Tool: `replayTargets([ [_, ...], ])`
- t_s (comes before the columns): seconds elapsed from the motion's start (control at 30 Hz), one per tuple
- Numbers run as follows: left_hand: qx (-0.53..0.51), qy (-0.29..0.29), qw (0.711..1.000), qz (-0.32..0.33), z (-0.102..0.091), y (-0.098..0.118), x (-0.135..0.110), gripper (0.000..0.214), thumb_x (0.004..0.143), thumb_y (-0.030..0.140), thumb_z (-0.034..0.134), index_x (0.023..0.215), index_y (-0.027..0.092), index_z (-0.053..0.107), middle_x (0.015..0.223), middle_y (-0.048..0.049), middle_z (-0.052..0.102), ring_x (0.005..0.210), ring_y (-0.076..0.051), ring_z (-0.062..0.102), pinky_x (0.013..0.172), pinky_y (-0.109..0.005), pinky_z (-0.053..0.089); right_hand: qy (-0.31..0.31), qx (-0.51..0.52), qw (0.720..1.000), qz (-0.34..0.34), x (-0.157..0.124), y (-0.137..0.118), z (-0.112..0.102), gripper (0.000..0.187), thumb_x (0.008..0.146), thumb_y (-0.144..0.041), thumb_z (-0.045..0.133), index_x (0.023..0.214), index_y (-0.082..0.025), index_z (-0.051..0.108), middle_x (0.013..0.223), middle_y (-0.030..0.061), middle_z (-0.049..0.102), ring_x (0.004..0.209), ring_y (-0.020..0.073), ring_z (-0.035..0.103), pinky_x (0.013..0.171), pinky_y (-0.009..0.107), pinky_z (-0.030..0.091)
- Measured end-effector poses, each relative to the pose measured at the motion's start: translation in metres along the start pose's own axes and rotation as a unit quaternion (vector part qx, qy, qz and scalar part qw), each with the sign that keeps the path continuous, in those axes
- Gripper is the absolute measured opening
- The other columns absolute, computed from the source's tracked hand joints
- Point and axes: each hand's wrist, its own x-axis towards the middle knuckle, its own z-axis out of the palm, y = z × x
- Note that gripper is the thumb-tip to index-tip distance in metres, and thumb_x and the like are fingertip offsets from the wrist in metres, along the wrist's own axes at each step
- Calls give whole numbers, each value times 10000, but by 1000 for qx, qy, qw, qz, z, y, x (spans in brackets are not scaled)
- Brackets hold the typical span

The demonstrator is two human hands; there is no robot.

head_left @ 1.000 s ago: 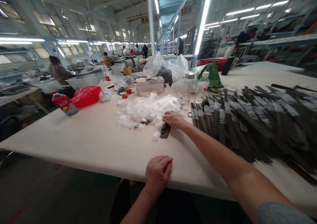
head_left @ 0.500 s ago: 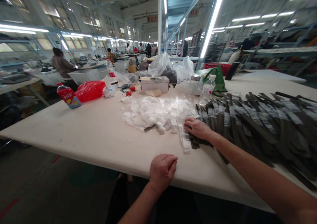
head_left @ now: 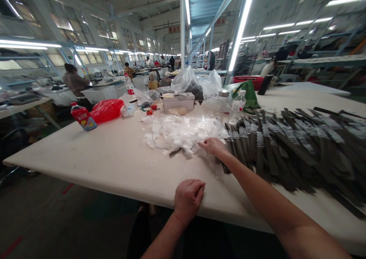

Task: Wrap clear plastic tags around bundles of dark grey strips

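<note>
- I see my left hand (head_left: 189, 198) rest on the near edge of the white table (head_left: 85, 152), curled in a loose fist, holding nothing.
- My right hand (head_left: 213, 147) lies at the edge of the white plastic strips (head_left: 183, 131); I cannot tell if it is pinching them.
- The dark strap bundles (head_left: 286, 148) lie just beside this hand, on its right side.

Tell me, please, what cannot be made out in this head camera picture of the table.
Head view:
The right hand hides what lies under it among the white plastic strips.
The left hand: curled fingers hide whether it holds anything.
The right edge cuts off the dark bundled strips.
Their white bands are too small to read.
</note>
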Motion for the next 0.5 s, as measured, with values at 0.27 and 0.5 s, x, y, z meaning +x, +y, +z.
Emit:
replayTargets([
  [0.27, -112, 36, 991, -70, -7, 0, 3, 149, 880, 289, 551, 874, 223, 683, 860, -31, 714, 824, -168, 647, 796, -297, 492, -41, 223, 973, -33, -39, -9, 2, 298, 867, -367, 478, 673, -160, 572, 570, -29, 572, 395, 57, 426, 410, 184, 340],
  [0.5, -289, 64, 923, -246, -12, 1, 13, 426, 781, 419, 654, 1132, 181, 624, 1035, -80, 695, 821, -182, 643, 702, -269, 488, -75, 271, 956, -80, -106, -16, 5, 264, 782, -378, 522, 653, -163, 603, 521, -30, 549, 411, 74, 433, 407, 190, 324],
])
